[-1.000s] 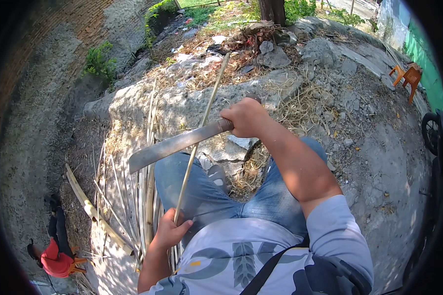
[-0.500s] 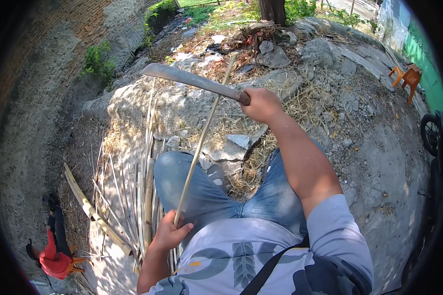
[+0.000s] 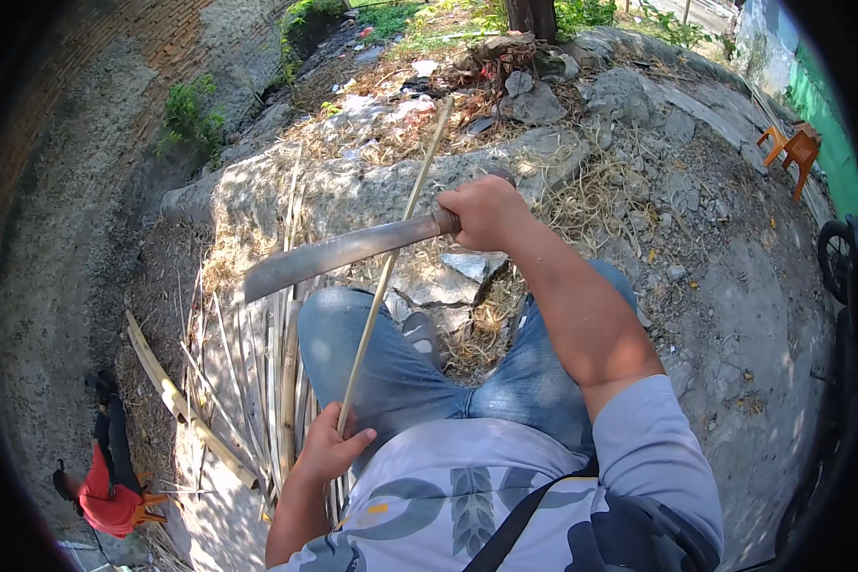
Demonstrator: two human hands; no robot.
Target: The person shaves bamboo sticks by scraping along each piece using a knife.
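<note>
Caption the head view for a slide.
Right hand holding a machete across a thin pale strip held in the left hand.

The strip (image 3: pixel 385 276), held in the left hand (image 3: pixel 334 448), is crossed in view by the machete (image 3: pixel 343 255), held in the right hand (image 3: pixel 486 214). Further strips (image 3: pixel 289 381) are laid left of the legs (image 3: pixel 338 334); beyond them are found a pole (image 3: pixel 208 439), then a seated person (image 3: pixel 107 500). A tree trunk (image 3: pixel 532 19) is placed ahead, a chair (image 3: pixel 799 151) far right.

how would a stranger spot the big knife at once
Start from the blue jeans at the picture's centre and look just above, to the right hand. The big knife points left from that hand, crossing in front of a pale strip held in the left hand. Its broad grey metal blade sets it apart from the slim strip.
</note>
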